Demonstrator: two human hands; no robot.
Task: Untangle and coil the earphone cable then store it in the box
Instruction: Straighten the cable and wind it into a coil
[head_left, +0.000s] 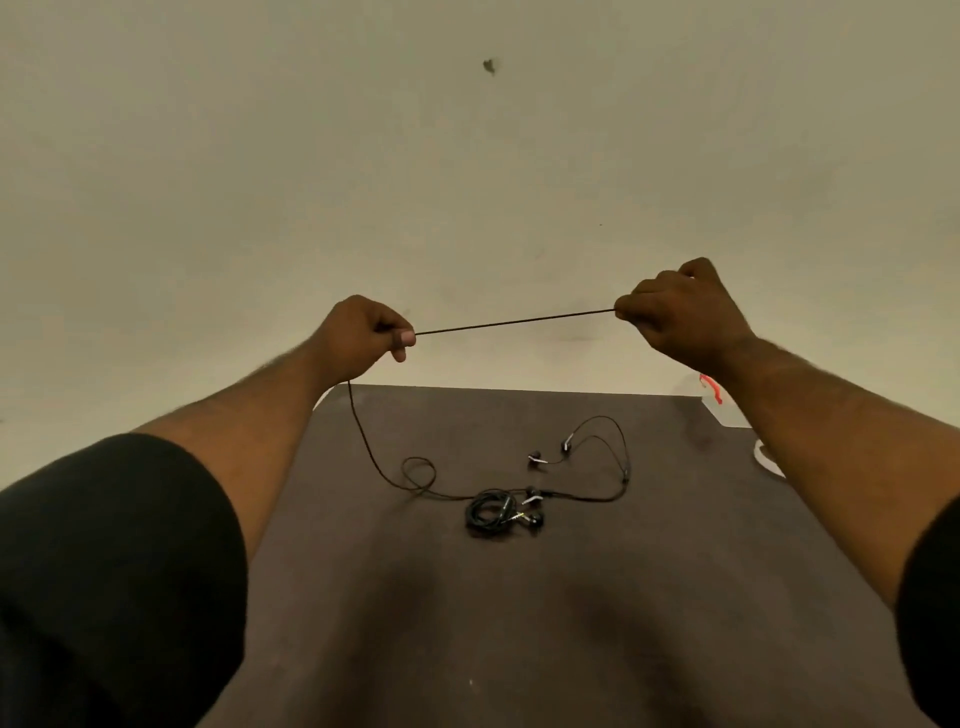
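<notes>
Cable (514, 322) taut between left hand (363, 332) and right hand (670, 312), both pinching it | thin, dark; rest trails onto table (675, 597) centre.

Both arms reach forward, raised — bare forearms, dark short sleeves. The left hand (363, 332) sits at 10 o'clock, thumb and forefinger pinched. The right hand (675, 312) sits at 2 o'clock, slightly higher — its 4 fingers curled, fingertips pinched.
</notes>
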